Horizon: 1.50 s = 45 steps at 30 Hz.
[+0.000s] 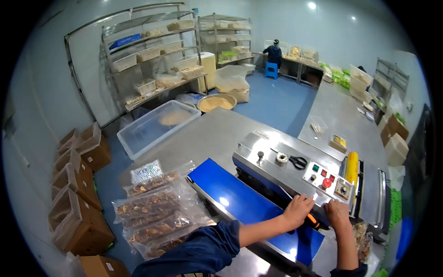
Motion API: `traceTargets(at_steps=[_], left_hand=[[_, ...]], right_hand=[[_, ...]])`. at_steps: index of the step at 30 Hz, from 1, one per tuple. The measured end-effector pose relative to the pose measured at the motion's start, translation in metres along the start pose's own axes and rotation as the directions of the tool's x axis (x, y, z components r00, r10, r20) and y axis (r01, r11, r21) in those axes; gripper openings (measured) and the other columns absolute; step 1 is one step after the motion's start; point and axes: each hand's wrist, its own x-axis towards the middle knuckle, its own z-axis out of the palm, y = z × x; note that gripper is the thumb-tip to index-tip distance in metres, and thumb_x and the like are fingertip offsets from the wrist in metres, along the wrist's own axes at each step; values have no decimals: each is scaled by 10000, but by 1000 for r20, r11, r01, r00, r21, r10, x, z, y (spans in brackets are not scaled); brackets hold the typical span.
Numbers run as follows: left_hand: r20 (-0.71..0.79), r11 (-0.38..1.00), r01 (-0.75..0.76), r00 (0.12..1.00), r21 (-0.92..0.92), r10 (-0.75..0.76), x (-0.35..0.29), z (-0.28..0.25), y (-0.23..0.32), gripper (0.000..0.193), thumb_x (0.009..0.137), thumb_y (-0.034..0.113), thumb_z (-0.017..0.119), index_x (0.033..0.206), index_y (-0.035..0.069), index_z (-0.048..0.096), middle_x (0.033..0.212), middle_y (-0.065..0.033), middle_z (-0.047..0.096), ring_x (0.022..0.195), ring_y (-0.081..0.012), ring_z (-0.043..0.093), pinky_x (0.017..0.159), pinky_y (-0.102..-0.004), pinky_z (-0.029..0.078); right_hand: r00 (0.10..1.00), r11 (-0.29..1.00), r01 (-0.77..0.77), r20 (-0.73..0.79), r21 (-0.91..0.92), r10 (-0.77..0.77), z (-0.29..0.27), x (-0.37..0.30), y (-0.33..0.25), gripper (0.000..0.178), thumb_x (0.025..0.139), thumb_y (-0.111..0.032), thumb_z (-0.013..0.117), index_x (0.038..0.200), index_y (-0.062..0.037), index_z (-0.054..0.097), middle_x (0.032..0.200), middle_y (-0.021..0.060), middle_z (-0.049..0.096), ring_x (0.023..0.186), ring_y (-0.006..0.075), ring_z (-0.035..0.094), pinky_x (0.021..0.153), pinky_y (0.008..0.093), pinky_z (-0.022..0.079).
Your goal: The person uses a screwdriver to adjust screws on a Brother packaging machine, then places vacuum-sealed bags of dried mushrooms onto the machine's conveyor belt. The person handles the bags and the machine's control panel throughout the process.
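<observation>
Both hands meet at the near edge of a metal band sealer (pixel 281 147) with a blue conveyor belt (pixel 235 187). My left hand (pixel 298 211) reaches across the belt, its fingers curled against the machine's edge. Close by, my right hand (pixel 338 214) is closed below the control panel (pixel 328 181). A small white piece (pixel 320 200) lies between the fingertips; I cannot tell whether either hand grips it. Under my left hand an orange and black tool handle (pixel 313 221) sticks out, seemingly a screwdriver, its thin shaft partly hidden. Black scissors (pixel 298 162) and a white ring-shaped part (pixel 281 159) rest on the sealer.
Clear bags of dried brown slices (pixel 152 203) lie left of the belt. Lined cardboard boxes (pixel 83 221) stand on the floor at the left. A clear plastic tub (pixel 159 138) is beyond the table. Another person (pixel 274 53) sits at the far bench. Yellow roll (pixel 352 167) at right.
</observation>
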Motion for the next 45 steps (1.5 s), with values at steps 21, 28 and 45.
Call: traceTargets(at_steps=[21, 28, 45], left_hand=[[-26, 999, 45, 999, -15, -45, -3, 3, -7, 482, 585, -69, 602, 1061, 4, 588, 1175, -57, 549, 931, -260, 501, 797, -355, 403], [26, 999, 52, 998, -14, -51, 0, -3, -7, 473, 585, -67, 605, 1052, 1, 584, 1123, -61, 556, 901, -259, 500, 777, -355, 401], [7, 999, 42, 999, -30, -42, 0, -1, -4, 458, 576, -66, 615, 1026, 3, 578, 1085, -64, 555, 884, -258, 499, 758, -361, 401]], right_hand=[[999, 989, -47, -2, 143, 48, -12, 2, -11, 173, 810, -161, 592, 758, -14, 517, 719, 175, 594, 673, 346, 603, 609, 424, 482], [973, 983, -173, 166, 60, 161, -16, 12, -10, 322, 849, -335, 576, 744, -30, 573, 675, 183, 615, 656, 349, 618, 599, 419, 490], [977, 988, -139, 174, 73, 125, -20, 8, -14, 188, 826, -212, 584, 865, -31, 555, 813, 159, 618, 777, 335, 610, 658, 406, 486]])
